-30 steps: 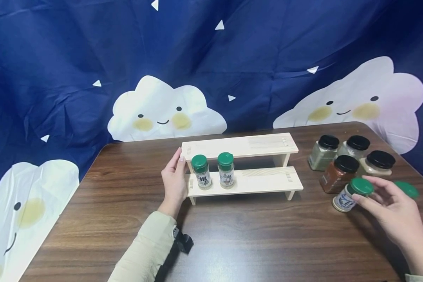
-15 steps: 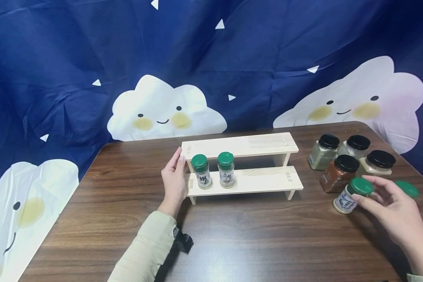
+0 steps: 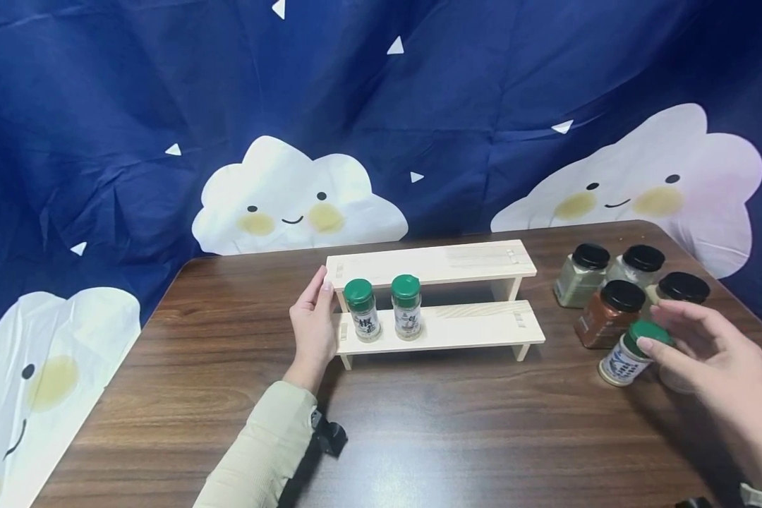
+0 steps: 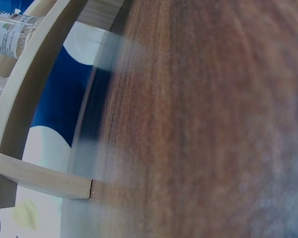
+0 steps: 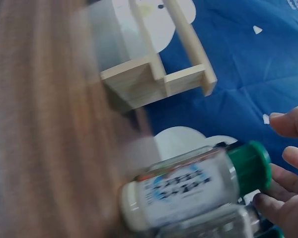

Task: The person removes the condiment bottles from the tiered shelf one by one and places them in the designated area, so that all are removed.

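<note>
A two-tier wooden rack (image 3: 470, 321) stands mid-table. Two shakers with green caps, a left one (image 3: 363, 310) and a right one (image 3: 407, 308), stand on its lower tier. My left hand (image 3: 313, 328) rests against the rack's left end, fingers fairly straight. On the right, another green-capped shaker (image 3: 624, 361) with a blue and white label stands slightly tilted. My right hand (image 3: 714, 356) is around its green cap. In the right wrist view the thumb (image 5: 289, 122) is apart from the cap, and the other fingers (image 5: 283, 186) are right at it.
Several square spice jars with black lids, one with red contents (image 3: 609, 317) and one with green (image 3: 580, 279), stand behind the right hand. A clear container (image 3: 676, 381) shows partly beneath that hand. The wooden table (image 3: 470, 437) meets a blue cloth backdrop (image 3: 457, 92).
My right hand has shifted slightly up, its index finger lifting from the shaker's cap. The green cap once visible behind that hand is now hidden. The left hand and rack stay put.
</note>
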Demonstrator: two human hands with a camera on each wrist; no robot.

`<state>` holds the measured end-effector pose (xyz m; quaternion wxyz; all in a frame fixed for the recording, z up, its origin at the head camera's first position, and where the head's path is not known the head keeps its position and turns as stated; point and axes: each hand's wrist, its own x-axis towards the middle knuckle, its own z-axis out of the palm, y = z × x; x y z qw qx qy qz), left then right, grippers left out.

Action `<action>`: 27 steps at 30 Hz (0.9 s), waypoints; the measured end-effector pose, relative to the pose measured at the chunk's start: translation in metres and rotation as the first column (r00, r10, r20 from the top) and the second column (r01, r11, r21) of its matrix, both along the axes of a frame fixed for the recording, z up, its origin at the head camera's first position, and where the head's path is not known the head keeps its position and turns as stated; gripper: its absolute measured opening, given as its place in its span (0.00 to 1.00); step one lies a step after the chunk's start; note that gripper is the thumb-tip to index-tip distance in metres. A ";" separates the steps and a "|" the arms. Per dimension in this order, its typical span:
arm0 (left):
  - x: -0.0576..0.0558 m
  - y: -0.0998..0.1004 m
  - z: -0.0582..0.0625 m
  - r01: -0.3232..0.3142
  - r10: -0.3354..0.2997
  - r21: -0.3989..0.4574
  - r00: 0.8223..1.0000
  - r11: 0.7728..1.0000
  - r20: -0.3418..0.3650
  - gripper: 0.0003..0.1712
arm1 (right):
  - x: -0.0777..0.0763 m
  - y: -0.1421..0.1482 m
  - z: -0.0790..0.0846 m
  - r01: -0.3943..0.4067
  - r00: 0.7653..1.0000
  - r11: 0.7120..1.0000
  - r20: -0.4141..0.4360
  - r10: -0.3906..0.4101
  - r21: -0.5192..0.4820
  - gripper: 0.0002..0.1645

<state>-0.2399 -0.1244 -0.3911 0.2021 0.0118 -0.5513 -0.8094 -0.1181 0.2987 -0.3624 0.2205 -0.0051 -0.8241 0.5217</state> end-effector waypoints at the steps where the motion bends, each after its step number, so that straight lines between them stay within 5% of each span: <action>1: 0.000 0.000 0.000 -0.002 0.002 0.000 1.000 1.000 0.001 0.21 | -0.001 -0.001 0.004 -0.008 1.000 1.000 0.004 0.008 -0.010 0.34; 8: 0.001 0.000 0.000 -0.003 0.003 0.000 1.000 1.000 0.007 0.21 | -0.013 -0.010 0.028 -0.019 0.999 0.997 -0.028 0.022 0.081 0.30; 13: 0.001 0.000 0.000 -0.005 0.005 0.004 1.000 1.000 -0.001 0.21 | -0.022 -0.031 0.040 -0.105 0.991 0.994 -0.079 0.107 0.029 0.29; 23: 0.000 0.000 0.000 -0.006 0.006 -0.003 1.000 1.000 0.002 0.21 | -0.042 -0.086 0.051 -0.367 0.924 0.921 -0.170 0.344 -0.133 0.27; 27: 0.001 0.001 0.001 -0.007 0.007 -0.010 1.000 1.000 -0.002 0.21 | -0.047 -0.107 0.051 -0.410 0.908 0.901 -0.154 0.390 -0.141 0.25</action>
